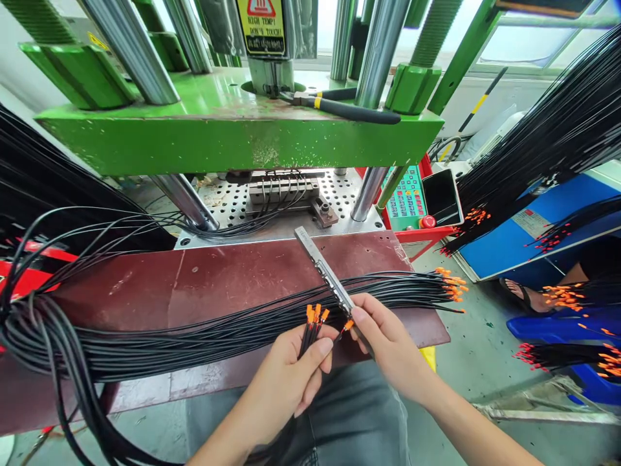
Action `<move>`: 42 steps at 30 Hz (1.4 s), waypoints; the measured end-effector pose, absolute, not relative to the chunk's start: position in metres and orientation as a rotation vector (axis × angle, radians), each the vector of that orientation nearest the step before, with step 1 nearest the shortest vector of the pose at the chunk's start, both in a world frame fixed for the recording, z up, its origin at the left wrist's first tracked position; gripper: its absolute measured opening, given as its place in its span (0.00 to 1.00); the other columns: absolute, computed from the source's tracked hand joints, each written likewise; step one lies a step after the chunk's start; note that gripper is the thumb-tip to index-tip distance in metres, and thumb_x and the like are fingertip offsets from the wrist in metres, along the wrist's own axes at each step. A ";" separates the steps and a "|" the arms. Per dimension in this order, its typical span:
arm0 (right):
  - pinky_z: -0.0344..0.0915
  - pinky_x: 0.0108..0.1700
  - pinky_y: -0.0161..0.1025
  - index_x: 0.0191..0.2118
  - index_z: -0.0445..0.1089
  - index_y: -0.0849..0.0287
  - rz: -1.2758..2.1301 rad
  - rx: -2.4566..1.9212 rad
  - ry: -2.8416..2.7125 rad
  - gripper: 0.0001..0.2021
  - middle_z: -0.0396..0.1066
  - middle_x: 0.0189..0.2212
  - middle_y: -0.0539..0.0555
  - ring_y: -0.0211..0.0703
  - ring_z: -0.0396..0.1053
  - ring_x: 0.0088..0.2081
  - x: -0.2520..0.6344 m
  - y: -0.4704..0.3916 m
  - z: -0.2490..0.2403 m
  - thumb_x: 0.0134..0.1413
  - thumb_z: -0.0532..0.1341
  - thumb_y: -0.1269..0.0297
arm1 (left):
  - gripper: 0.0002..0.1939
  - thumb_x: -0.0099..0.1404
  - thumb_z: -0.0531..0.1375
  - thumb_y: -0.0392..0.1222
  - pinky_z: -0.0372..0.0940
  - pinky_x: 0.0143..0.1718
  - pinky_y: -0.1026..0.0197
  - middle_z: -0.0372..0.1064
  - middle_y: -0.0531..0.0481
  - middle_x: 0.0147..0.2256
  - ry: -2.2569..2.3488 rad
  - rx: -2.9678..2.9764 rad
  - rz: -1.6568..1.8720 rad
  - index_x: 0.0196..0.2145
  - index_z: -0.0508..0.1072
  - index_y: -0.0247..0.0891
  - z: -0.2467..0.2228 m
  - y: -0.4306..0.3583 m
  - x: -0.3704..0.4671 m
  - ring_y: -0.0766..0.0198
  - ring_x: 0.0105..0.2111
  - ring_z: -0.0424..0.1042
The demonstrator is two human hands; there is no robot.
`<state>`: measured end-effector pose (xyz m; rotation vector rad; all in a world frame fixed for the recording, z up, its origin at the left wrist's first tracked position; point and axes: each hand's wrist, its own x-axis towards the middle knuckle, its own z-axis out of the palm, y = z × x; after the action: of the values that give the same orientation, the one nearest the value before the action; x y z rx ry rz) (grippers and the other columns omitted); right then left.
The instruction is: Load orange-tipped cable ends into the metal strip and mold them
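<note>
My left hand (295, 369) is closed around several black cables whose orange-tipped ends (316, 314) stick up above the fingers. One cable end with an orange connector (347, 325) reaches from that hand toward the metal bar. My right hand (385, 336) grips the lower end of a long, slim metal bar (323, 265) with small slots along its edge. The bar tilts up and to the left over the reddish-brown board (145, 272). Behind my hands, a thick bundle of black cables (194, 343) lies across the board, its orange ends at the right.
A green press (242, 145) stands ahead, with pliers (359, 110) on its plate. Inside it, a metal mould block (284, 191) has cables running into it. At right are a control panel (406, 194) with a red button and more hanging cables (538, 129). Another person's foot (531, 298) shows.
</note>
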<state>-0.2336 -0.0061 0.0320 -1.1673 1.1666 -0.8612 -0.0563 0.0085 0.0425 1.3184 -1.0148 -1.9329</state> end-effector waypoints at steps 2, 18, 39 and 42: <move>0.55 0.28 0.33 0.43 0.64 0.56 -0.859 -1.171 1.170 0.16 0.59 0.26 0.46 0.35 0.55 0.26 -0.234 -0.006 0.025 0.67 0.51 0.49 | 0.19 0.65 0.58 0.55 0.45 0.10 0.73 0.61 0.58 0.25 -1.045 1.314 -1.951 0.42 0.67 0.35 0.035 0.008 -0.054 0.79 0.12 0.48; 0.57 0.30 0.32 0.44 0.68 0.56 -0.928 -1.237 1.243 0.14 0.62 0.27 0.47 0.34 0.58 0.27 -0.232 -0.008 0.013 0.67 0.52 0.53 | 0.24 0.60 0.62 0.60 0.48 0.10 0.73 0.61 0.58 0.24 -1.118 1.417 -1.913 0.40 0.68 0.35 0.025 -0.005 -0.050 0.79 0.12 0.49; 0.56 0.29 0.32 0.45 0.67 0.56 -0.992 -1.157 1.165 0.14 0.62 0.27 0.47 0.34 0.57 0.27 -0.236 -0.008 0.012 0.67 0.52 0.52 | 0.28 0.54 0.67 0.60 0.47 0.09 0.74 0.56 0.62 0.20 -0.893 1.395 -1.974 0.43 0.69 0.36 0.030 -0.006 -0.058 0.78 0.13 0.46; 0.55 0.28 0.32 0.46 0.67 0.56 -0.985 -1.094 1.118 0.15 0.61 0.26 0.46 0.33 0.56 0.26 -0.237 -0.007 0.012 0.66 0.53 0.50 | 0.26 0.56 0.66 0.58 0.46 0.09 0.74 0.58 0.60 0.24 -0.882 1.353 -2.008 0.43 0.69 0.36 0.032 -0.005 -0.058 0.79 0.13 0.47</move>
<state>-0.2365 -0.0068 0.0119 -1.0944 1.1177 -0.9852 -0.0580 -0.0047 0.0317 1.3535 -0.8820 -2.0076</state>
